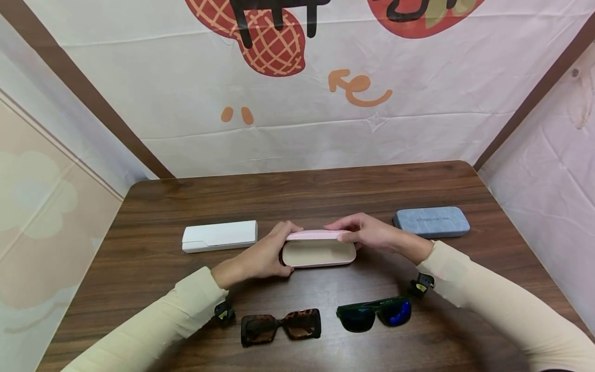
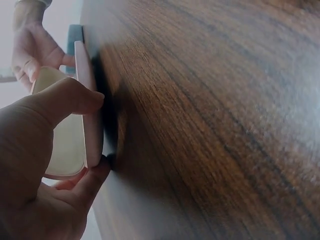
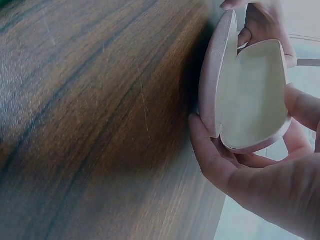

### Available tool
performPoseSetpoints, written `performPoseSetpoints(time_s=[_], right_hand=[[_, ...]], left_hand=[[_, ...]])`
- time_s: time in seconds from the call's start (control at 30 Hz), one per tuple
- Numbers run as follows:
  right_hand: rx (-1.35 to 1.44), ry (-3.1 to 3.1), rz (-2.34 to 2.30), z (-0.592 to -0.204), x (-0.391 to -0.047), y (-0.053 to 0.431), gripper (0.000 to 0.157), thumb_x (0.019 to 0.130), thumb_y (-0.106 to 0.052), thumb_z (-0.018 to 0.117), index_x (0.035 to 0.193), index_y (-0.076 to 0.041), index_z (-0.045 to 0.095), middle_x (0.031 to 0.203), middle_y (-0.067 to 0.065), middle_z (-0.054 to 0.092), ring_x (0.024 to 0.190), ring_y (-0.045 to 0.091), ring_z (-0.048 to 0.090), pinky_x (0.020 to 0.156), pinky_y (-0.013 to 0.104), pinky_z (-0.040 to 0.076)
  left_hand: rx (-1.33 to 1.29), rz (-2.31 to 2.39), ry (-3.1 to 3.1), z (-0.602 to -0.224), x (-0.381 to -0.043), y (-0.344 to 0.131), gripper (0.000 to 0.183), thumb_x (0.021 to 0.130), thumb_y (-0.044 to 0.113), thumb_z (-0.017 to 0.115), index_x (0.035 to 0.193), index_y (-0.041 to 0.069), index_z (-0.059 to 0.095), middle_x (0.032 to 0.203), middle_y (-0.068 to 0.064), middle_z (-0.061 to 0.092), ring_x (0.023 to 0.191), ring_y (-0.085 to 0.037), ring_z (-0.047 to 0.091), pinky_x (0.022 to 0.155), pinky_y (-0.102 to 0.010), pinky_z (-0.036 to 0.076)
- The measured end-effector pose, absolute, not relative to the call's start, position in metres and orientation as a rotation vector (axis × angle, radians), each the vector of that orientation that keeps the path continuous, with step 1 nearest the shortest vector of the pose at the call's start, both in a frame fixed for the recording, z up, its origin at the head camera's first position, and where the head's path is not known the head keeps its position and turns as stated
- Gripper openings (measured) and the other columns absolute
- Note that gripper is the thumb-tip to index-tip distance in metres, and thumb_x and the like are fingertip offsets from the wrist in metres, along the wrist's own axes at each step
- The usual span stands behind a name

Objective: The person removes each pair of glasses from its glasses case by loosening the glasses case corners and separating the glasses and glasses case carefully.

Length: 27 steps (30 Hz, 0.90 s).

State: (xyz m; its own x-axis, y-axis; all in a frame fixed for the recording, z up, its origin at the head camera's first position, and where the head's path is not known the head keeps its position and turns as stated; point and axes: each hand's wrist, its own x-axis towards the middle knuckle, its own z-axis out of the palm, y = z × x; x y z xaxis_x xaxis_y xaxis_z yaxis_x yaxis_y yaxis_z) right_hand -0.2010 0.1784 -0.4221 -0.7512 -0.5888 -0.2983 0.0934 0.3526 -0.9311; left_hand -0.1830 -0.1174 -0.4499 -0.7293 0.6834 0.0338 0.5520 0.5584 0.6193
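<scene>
A pink glasses case (image 1: 319,254) with a cream lining stands partly open on the table between the two hands, its hollow side toward me. My left hand (image 1: 267,252) grips the case's left end, with the thumb low at the front and other fingers by the lid. In the left wrist view, that thumb lies across the outside of the base. My right hand (image 1: 372,231) holds the lid (image 1: 312,235) near its right end, thumb on the edge. The right wrist view shows the hinge end beside this hand's fingers and cream lining (image 3: 255,95) inside.
A white case (image 1: 220,236) lies at left, and a blue case (image 1: 432,221) at right behind the right wrist. Tortoiseshell sunglasses (image 1: 281,327) and dark sunglasses with blue lenses (image 1: 374,313) lie in front on the wooden table (image 1: 297,196). A printed cloth hangs behind.
</scene>
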Motion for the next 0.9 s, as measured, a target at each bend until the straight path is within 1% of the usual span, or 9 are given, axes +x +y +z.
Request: performPoseSetpoints(time_s=[0.13, 0.27, 0.4, 0.47, 0.53, 0.67, 0.77, 0.87, 0.9], right_hand=[[-0.454, 1.995, -1.443, -0.422, -0.202, 0.178, 0.038, 0.101, -0.005, 0.061, 0.138, 0.000, 0.061, 0.142, 0.021, 0.056, 0.111, 0.032, 0.060, 0.083, 0.046, 0.057], [-0.496, 1.999, -1.437, -0.423, -0.201, 0.178, 0.037, 0.100, -0.004, 0.063, 0.136, 0.002, 0.061, 0.145, 0.021, 0.054, 0.115, 0.029, 0.058, 0.086, 0.047, 0.056], [-0.528, 2.039, -1.405, -0.423, -0.201, 0.177, 0.036, 0.098, -0.002, 0.065, 0.134, 0.002, 0.064, 0.145, 0.019, 0.055, 0.119, 0.026, 0.056, 0.088, 0.042, 0.055], [-0.546, 2.073, -1.384, -0.422, -0.200, 0.177, 0.037, 0.096, -0.001, 0.067, 0.132, 0.001, 0.065, 0.143, 0.018, 0.058, 0.121, 0.026, 0.055, 0.092, 0.039, 0.052], [-0.568, 2.102, -1.366, -0.422, -0.200, 0.176, 0.037, 0.094, 0.000, 0.069, 0.131, 0.000, 0.066, 0.140, 0.017, 0.060, 0.122, 0.026, 0.055, 0.097, 0.039, 0.049], [-0.674, 2.198, -1.282, -0.424, -0.199, 0.177, 0.036, 0.090, 0.001, 0.073, 0.126, -0.003, 0.070, 0.135, 0.015, 0.063, 0.121, 0.029, 0.055, 0.103, 0.044, 0.043], [-0.812, 2.343, -1.125, -0.427, -0.194, 0.174, 0.042, 0.084, 0.001, 0.079, 0.124, -0.008, 0.069, 0.132, 0.012, 0.062, 0.123, 0.030, 0.053, 0.105, 0.050, 0.040], [-0.921, 2.478, -0.964, -0.429, -0.189, 0.170, 0.052, 0.079, 0.001, 0.084, 0.125, -0.012, 0.063, 0.132, 0.010, 0.060, 0.127, 0.030, 0.051, 0.108, 0.052, 0.039], [-0.928, 2.496, -0.940, -0.428, -0.188, 0.169, 0.056, 0.078, 0.001, 0.084, 0.128, -0.012, 0.061, 0.133, 0.010, 0.059, 0.127, 0.030, 0.051, 0.108, 0.052, 0.039]], left_hand=[[1.030, 0.901, 2.592, -0.449, -0.183, -0.118, 0.083, 0.074, 0.007, 0.089, 0.141, 0.012, 0.041, 0.135, -0.014, 0.047, 0.119, -0.028, 0.053, 0.098, -0.047, 0.048], [1.008, 0.884, 2.596, -0.449, -0.183, -0.118, 0.082, 0.074, 0.007, 0.089, 0.141, 0.013, 0.042, 0.135, -0.015, 0.047, 0.116, -0.029, 0.055, 0.097, -0.047, 0.049], [1.002, 0.871, 2.604, -0.450, -0.183, -0.119, 0.080, 0.074, 0.008, 0.088, 0.140, 0.014, 0.044, 0.135, -0.016, 0.047, 0.114, -0.030, 0.056, 0.095, -0.046, 0.050], [1.009, 0.872, 2.606, -0.450, -0.182, -0.119, 0.078, 0.074, 0.008, 0.088, 0.139, 0.014, 0.046, 0.135, -0.015, 0.047, 0.114, -0.029, 0.056, 0.095, -0.046, 0.050], [1.021, 0.876, 2.606, -0.449, -0.182, -0.119, 0.075, 0.075, 0.008, 0.087, 0.138, 0.013, 0.047, 0.136, -0.015, 0.047, 0.114, -0.029, 0.056, 0.095, -0.046, 0.050], [1.046, 0.880, 2.604, -0.448, -0.180, -0.119, 0.067, 0.076, 0.007, 0.086, 0.133, 0.012, 0.051, 0.134, -0.015, 0.047, 0.113, -0.028, 0.056, 0.095, -0.045, 0.050], [1.085, 0.835, 2.605, -0.448, -0.180, -0.118, 0.056, 0.079, 0.007, 0.084, 0.127, 0.011, 0.055, 0.130, -0.013, 0.050, 0.110, -0.025, 0.057, 0.093, -0.041, 0.051], [1.124, 0.801, 2.600, -0.450, -0.181, -0.117, 0.047, 0.081, 0.008, 0.082, 0.122, 0.011, 0.058, 0.127, -0.011, 0.054, 0.111, -0.022, 0.057, 0.093, -0.040, 0.051], [1.129, 0.795, 2.600, -0.450, -0.182, -0.117, 0.047, 0.082, 0.008, 0.082, 0.121, 0.011, 0.057, 0.127, -0.010, 0.055, 0.111, -0.021, 0.057, 0.094, -0.039, 0.050]])
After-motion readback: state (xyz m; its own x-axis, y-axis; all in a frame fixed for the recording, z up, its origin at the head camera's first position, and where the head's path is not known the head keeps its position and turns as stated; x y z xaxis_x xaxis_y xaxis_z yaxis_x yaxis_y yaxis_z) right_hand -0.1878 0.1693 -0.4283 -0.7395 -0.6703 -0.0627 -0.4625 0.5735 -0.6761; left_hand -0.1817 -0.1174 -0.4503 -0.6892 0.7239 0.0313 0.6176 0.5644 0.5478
